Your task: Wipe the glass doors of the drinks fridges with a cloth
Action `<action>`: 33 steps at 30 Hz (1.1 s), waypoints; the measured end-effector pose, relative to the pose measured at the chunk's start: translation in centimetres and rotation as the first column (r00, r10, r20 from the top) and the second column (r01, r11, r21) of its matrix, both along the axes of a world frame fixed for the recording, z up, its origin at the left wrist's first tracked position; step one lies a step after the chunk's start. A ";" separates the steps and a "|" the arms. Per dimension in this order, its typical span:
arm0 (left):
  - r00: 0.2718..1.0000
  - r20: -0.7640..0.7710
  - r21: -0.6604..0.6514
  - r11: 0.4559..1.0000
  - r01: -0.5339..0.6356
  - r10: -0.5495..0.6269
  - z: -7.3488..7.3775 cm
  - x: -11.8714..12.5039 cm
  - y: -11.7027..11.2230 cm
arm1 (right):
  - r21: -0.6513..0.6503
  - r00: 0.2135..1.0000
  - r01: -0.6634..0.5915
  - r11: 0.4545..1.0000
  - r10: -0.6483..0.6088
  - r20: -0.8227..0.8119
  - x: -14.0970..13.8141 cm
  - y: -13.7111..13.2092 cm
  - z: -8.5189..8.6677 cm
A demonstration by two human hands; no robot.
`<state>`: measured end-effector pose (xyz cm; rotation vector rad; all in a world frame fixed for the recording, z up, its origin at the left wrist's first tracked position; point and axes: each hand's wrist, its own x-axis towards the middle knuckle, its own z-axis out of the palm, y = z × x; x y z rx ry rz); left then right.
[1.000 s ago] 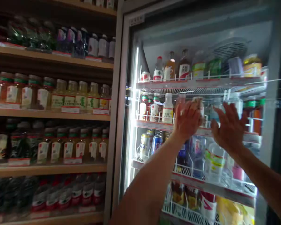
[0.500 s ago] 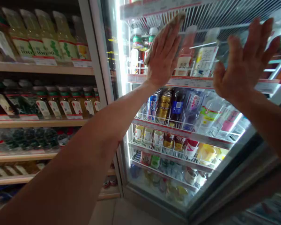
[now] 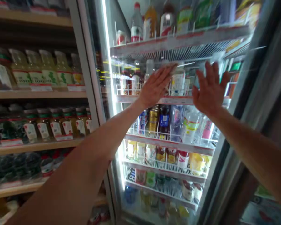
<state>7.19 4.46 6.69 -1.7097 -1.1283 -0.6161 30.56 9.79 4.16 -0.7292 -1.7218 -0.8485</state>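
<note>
My left hand (image 3: pixel 155 86) lies flat against the glass door (image 3: pixel 227 162) of a lit drinks fridge, at the height of its second shelf. A beige cloth (image 3: pixel 172 66) shows at the fingertips, pinned under the palm against the glass. My right hand (image 3: pixel 209 90) is spread open on the same glass a little to the right, holding nothing. Behind the glass stand bottles (image 3: pixel 178 82) and cans (image 3: pixel 154 120) on white wire shelves (image 3: pixel 168 143).
Wooden shelves (image 3: pixel 35 93) at the left carry rows of bottled yellow and brown drinks (image 3: pixel 44 73). The fridge's metal frame (image 3: pixel 89 81) stands between them and the glass. The door's dark right edge (image 3: pixel 255 103) slants down at the right.
The view has tipped up and pulled back, so the top fridge shelf shows again. Both hands have stayed flat on the glass, and the left hand with the cloth has slid across it.
</note>
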 end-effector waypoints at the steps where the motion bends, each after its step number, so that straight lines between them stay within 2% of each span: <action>1: 0.995 0.100 0.085 0.996 0.004 -0.013 0.8 -1.6 -0.2 | 0.004 1.000 0.009 1.000 -0.008 -0.022 -0.1 0.2 -0.1; 2: 0.972 0.231 0.194 0.981 0.000 -0.045 1.9 -3.5 -0.4 | 0.021 0.999 0.017 1.000 -0.017 -0.042 -0.3 0.4 -0.3; 3: 0.920 0.376 0.338 0.941 -0.022 -0.114 3.0 -5.3 -0.4 | 0.048 0.998 0.025 0.999 -0.022 -0.062 -0.4 0.6 -0.4; 5: 0.874 0.438 0.482 0.876 -0.033 -0.208 4.9 -6.8 0.1 | 0.118 0.995 0.039 0.992 -0.029 -0.091 -0.8 1.2 -0.6; 6: 0.873 0.419 0.517 0.856 -0.005 -0.249 5.4 -6.3 0.5 | 0.149 0.995 0.048 0.988 -0.033 -0.099 -0.9 1.4 -0.8; 8: 0.913 0.275 0.489 0.861 0.138 -0.302 5.5 -3.1 1.7 | 0.195 0.994 0.065 0.979 -0.046 -0.100 -0.9 1.8 -1.0; 10: 0.950 0.024 0.307 0.907 0.288 -0.310 5.0 0.6 2.7 | 0.236 0.994 0.074 0.969 -0.054 -0.091 -0.7 2.1 -1.2; 12: 0.949 -0.129 0.171 0.936 0.307 -0.288 5.1 2.0 3.0 | 0.269 0.995 0.080 0.960 -0.059 -0.083 -0.6 2.3 -1.3; 13: 0.953 -0.139 0.154 0.944 0.291 -0.271 5.5 1.4 2.7 | 0.282 0.994 0.085 0.956 -0.062 -0.088 -0.6 2.3 -1.3; 15: 0.970 -0.017 0.239 0.941 0.239 -0.243 6.8 -1.4 1.8 | 0.288 0.992 0.100 0.953 -0.072 -0.108 -0.7 2.3 -1.3; 17: 0.944 0.196 0.424 0.891 0.162 -0.265 8.1 -4.4 0.9 | 0.282 0.988 0.122 0.952 -0.089 -0.125 -0.8 2.2 -1.3; 18: 0.918 0.269 0.490 0.862 0.129 -0.291 8.4 -5.0 0.8 | 0.282 0.986 0.132 0.950 -0.099 -0.131 -0.9 2.1 -1.2; 19: 0.900 0.301 0.526 0.842 0.118 -0.315 8.3 -5.0 0.9 | 0.284 0.985 0.141 0.948 -0.106 -0.134 -0.9 2.0 -1.2; 21: 0.919 0.216 0.487 0.852 0.192 -0.331 7.1 -3.1 1.6 | 0.300 0.985 0.147 0.943 -0.112 -0.131 -0.9 2.0 -1.2; 23: 0.946 -0.025 0.316 0.895 0.315 -0.325 5.5 -0.9 2.4 | 0.318 0.988 0.134 0.939 -0.101 -0.118 -0.7 2.1 -1.2; 25: 0.938 -0.143 0.216 0.915 0.341 -0.316 4.6 -0.7 2.7 | 0.316 0.990 0.123 0.941 -0.093 -0.108 -0.6 2.3 -1.3; 26: 0.943 -0.121 0.232 0.915 0.330 -0.309 4.6 -1.6 2.4 | 0.310 0.990 0.123 0.943 -0.093 -0.110 -0.6 2.3 -1.3; 28: 0.950 0.069 0.377 0.890 0.258 -0.305 5.1 -4.5 1.6 | 0.295 0.987 0.133 0.946 -0.101 -0.122 -0.6 2.3 -1.3; 30: 0.888 0.305 0.568 0.814 0.119 -0.343 5.5 -7.0 0.7 | 0.284 0.986 0.141 0.948 -0.107 -0.131 -0.7 2.3 -1.4; 32: 0.835 0.407 0.645 0.764 0.025 -0.371 4.8 -7.3 0.5 | 0.283 0.985 0.134 0.950 -0.097 -0.140 -0.8 2.2 -1.4; 33: 0.852 0.382 0.630 0.776 0.044 -0.359 4.0 -6.8 0.6 | 0.283 0.986 0.126 0.951 -0.089 -0.141 -0.8 2.2 -1.4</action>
